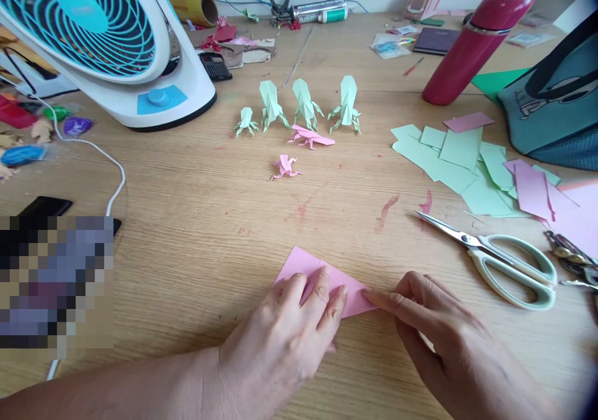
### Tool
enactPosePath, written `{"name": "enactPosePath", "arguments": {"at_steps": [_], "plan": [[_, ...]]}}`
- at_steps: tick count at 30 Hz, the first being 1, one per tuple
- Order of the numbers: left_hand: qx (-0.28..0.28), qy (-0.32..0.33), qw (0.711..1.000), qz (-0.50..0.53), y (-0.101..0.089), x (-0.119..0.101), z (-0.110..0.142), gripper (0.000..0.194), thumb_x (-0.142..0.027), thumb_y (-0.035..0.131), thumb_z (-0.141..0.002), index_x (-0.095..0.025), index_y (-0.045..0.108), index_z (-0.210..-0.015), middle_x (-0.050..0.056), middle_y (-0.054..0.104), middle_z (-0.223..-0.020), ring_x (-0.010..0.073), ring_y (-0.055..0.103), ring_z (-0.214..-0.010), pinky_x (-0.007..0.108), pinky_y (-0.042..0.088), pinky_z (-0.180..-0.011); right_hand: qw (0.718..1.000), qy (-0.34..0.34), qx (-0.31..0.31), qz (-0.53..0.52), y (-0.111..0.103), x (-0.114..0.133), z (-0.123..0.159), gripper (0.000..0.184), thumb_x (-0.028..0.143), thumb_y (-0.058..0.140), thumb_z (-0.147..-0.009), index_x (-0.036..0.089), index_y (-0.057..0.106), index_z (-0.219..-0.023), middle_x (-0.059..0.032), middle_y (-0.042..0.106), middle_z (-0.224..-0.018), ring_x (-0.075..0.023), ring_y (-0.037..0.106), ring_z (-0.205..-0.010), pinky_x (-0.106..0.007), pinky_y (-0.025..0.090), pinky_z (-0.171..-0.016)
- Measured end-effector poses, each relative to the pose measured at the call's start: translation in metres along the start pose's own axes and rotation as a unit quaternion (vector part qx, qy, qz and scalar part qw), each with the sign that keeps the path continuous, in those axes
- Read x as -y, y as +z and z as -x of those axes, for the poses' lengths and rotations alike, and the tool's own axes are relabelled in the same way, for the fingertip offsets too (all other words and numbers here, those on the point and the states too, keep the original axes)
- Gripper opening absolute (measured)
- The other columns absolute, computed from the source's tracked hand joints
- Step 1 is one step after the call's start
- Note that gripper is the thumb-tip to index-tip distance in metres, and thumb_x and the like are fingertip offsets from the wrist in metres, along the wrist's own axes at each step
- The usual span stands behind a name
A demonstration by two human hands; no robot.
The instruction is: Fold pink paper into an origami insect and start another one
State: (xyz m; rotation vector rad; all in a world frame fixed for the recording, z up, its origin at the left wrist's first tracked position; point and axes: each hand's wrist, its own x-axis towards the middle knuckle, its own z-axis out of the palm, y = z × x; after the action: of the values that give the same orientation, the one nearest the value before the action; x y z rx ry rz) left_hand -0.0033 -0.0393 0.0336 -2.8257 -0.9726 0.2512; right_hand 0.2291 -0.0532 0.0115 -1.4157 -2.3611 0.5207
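A folded sheet of pink paper (301, 261) lies flat on the table with a pointed corner towards the right. My left hand (284, 333) rests over it, fingers spread and pressing it down; the palm hides its near part. At the right corner, the index fingertip of my right hand (439, 339) touches the paper, while the other fingers curl beneath the hand. Beyond the paper stand a small pink origami figure (284, 167) and a longer pink one (312, 137). Several pale green origami insects, among them a large one (347, 102), are lined up behind.
Scissors (495, 258) lie to the right, blades partly apart. Behind them are green paper pieces (443, 155) and pink strips (532, 189). A red flask (476, 49) and a blue bag (555, 96) stand at right, a fan (163, 96) at left. A white cable (119, 167) crosses the left side.
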Motion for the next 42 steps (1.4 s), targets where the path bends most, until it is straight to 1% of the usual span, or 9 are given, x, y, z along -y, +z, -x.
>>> {"name": "enactPosePath", "arguments": {"at_steps": [7,11,14,20,26,31,36,39,42], "plan": [[0.030,0.015,0.999,0.001,0.000,0.002,-0.005,0.055,-0.043,0.054,-0.095,-0.018,0.048,-0.143,0.016,0.057,-0.138,0.0291,0.058,-0.118,0.039,0.059,-0.087,0.993,-0.023,0.038,0.108,-0.010,-0.001,0.011,0.029,0.017,0.041,-0.096,0.020,0.065,-0.112,-0.0003,0.054,-0.067,-0.0143,0.055,-0.056,-0.025,0.042,-0.050],[0.033,0.020,0.999,0.003,0.002,0.000,-0.007,0.061,-0.045,0.054,-0.094,-0.017,0.041,-0.147,0.017,0.054,-0.140,0.0301,0.055,-0.123,0.041,0.058,-0.090,0.974,-0.039,0.023,0.222,0.001,0.011,0.023,0.036,0.013,0.041,-0.093,0.014,0.061,-0.122,-0.0042,0.057,-0.073,-0.0183,0.055,-0.062,-0.030,0.043,-0.054],[0.024,0.028,0.999,-0.012,0.003,-0.002,-0.007,0.061,-0.045,0.052,-0.095,-0.017,0.040,-0.148,0.016,0.052,-0.141,0.0303,0.055,-0.120,0.041,0.059,-0.088,0.962,-0.021,0.015,0.273,0.012,0.023,0.028,0.041,0.008,0.043,-0.089,0.009,0.057,-0.128,-0.0078,0.060,-0.080,-0.0207,0.056,-0.068,-0.032,0.045,-0.058],[0.010,0.000,1.000,-0.016,0.008,-0.005,-0.006,0.060,-0.050,0.056,-0.092,-0.019,0.047,-0.143,0.016,0.053,-0.139,0.0290,0.062,-0.103,0.038,0.061,-0.075,0.959,-0.023,0.002,0.283,0.021,0.032,0.030,0.048,0.007,0.043,-0.091,0.014,0.052,-0.137,-0.0067,0.059,-0.078,-0.0176,0.054,-0.063,-0.030,0.043,-0.054],[0.019,0.005,1.000,-0.014,0.011,-0.007,-0.005,0.060,-0.052,0.054,-0.092,-0.018,0.049,-0.141,0.017,0.053,-0.139,0.0290,0.062,-0.103,0.039,0.061,-0.077,0.954,-0.010,-0.010,0.298,0.020,0.034,0.033,0.054,0.003,0.040,-0.089,0.014,0.048,-0.142,-0.0059,0.058,-0.072,-0.0178,0.053,-0.059,-0.030,0.043,-0.051],[0.026,0.002,1.000,-0.013,0.007,-0.006,-0.007,0.061,-0.052,0.056,-0.091,-0.018,0.050,-0.140,0.017,0.055,-0.137,0.0296,0.062,-0.103,0.040,0.061,-0.076,0.956,-0.022,-0.025,0.292,0.023,0.034,0.037,0.053,0.003,0.039,-0.091,0.016,0.050,-0.141,-0.0056,0.058,-0.072,-0.0166,0.053,-0.058,-0.029,0.042,-0.050],[0.029,-0.001,0.999,-0.015,0.007,-0.006,-0.008,0.061,-0.053,0.056,-0.091,-0.018,0.050,-0.141,0.018,0.054,-0.139,0.0294,0.062,-0.104,0.040,0.060,-0.079,0.957,-0.026,-0.013,0.289,0.025,0.033,0.038,0.051,0.005,0.044,-0.090,0.016,0.053,-0.139,-0.0058,0.059,-0.072,-0.0159,0.053,-0.058,-0.028,0.042,-0.050],[0.030,0.004,0.999,-0.012,0.009,-0.006,-0.006,0.060,-0.052,0.053,-0.093,-0.017,0.050,-0.141,0.018,0.053,-0.140,0.0302,0.062,-0.107,0.041,0.060,-0.081,0.956,-0.026,-0.004,0.293,0.023,0.032,0.036,0.047,0.005,0.046,-0.089,0.015,0.058,-0.133,-0.0076,0.061,-0.077,-0.0169,0.054,-0.061,-0.028,0.045,-0.051],[0.036,0.011,0.999,-0.002,0.010,-0.006,-0.005,0.059,-0.049,0.049,-0.095,-0.016,0.047,-0.143,0.019,0.050,-0.144,0.0306,0.062,-0.112,0.042,0.060,-0.084,0.956,-0.031,-0.015,0.290,0.023,0.030,0.034,0.045,0.005,0.043,-0.088,0.014,0.061,-0.128,-0.0129,0.066,-0.096,-0.0197,0.059,-0.071,-0.029,0.051,-0.056]]}}
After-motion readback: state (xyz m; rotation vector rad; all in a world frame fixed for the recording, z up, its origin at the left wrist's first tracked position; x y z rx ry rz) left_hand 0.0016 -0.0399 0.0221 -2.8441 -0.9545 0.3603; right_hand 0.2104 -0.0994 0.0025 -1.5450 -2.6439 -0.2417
